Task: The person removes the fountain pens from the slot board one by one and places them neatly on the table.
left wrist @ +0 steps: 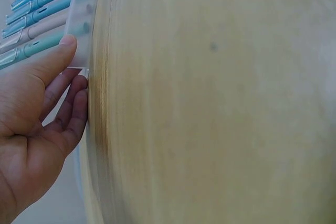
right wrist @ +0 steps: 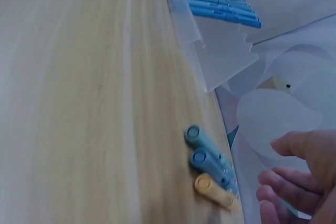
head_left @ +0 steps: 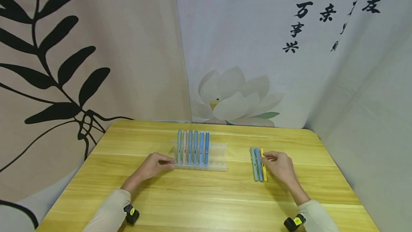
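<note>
A clear plastic pen rack (head_left: 217, 156) stands in the middle of the table with several pens leaning upright in its left part: a green pen (head_left: 179, 146), a pink pen (head_left: 185, 146) and blue ones (head_left: 201, 148). My left hand (head_left: 157, 163) pinches the rack's left end, thumb on its front strip (left wrist: 81, 45) and fingers curled at the corner. To the right, a green pen (head_left: 254, 164), a blue pen (head_left: 259, 164) and a yellow pen (head_left: 265, 172) lie side by side. Beside the yellow one hovers my right hand (head_left: 280, 165), its fingers (right wrist: 286, 192) loosely bent and thumb apart, holding nothing.
The wooden table (head_left: 199, 199) ends at a back edge against hanging cloth with a printed lotus (head_left: 238, 99). Slots at the rack's right side (right wrist: 226, 51) hold no pens. A black wrist camera (head_left: 131, 214) sits on each sleeve.
</note>
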{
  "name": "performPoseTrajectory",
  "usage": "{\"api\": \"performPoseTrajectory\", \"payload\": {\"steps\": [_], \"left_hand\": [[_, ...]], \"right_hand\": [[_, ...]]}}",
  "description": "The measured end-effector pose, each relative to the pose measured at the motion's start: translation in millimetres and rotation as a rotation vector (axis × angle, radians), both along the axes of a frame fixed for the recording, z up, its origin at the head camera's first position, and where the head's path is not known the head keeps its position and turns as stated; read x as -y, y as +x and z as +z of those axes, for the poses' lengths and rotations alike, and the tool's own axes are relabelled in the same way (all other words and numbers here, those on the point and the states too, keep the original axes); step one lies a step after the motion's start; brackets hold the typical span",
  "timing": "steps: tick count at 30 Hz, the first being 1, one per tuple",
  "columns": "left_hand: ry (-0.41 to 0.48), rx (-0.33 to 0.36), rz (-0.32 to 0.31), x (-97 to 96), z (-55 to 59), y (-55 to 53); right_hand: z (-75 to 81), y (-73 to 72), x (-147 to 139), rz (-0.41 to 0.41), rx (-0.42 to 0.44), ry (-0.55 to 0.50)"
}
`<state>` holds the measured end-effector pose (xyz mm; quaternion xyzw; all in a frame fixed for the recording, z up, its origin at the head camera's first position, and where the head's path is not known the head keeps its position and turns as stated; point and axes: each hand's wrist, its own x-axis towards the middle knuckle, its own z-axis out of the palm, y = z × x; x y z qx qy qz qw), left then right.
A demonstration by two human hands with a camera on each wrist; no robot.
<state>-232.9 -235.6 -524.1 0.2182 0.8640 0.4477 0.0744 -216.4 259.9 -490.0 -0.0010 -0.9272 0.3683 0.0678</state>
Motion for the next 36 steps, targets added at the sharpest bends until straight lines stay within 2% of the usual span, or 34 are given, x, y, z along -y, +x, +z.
{"api": "performPoseTrajectory", "payload": {"steps": [6, 16, 28, 36], "left_hand": [[0.001, -0.009, -0.003, -0.3, -0.2, -0.6], [-0.008, -0.013, 0.0, 0.1, 0.7, 0.5], [0.006, -0.006, -0.002, -0.2, -0.6, -0.1], [-0.004, -0.011, 0.004, 0.2, -1.0, -0.9]], "right_hand": [[5.9, -2.5, 17, 0.075, -0.062, -0.053], [6.4, -8.6, 51, 0.22, -0.146, -0.154], [1.5, -14.1, 98, 0.298, -0.148, -0.24], [-2.4, -15.8, 127, 0.326, -0.095, -0.31]]}}
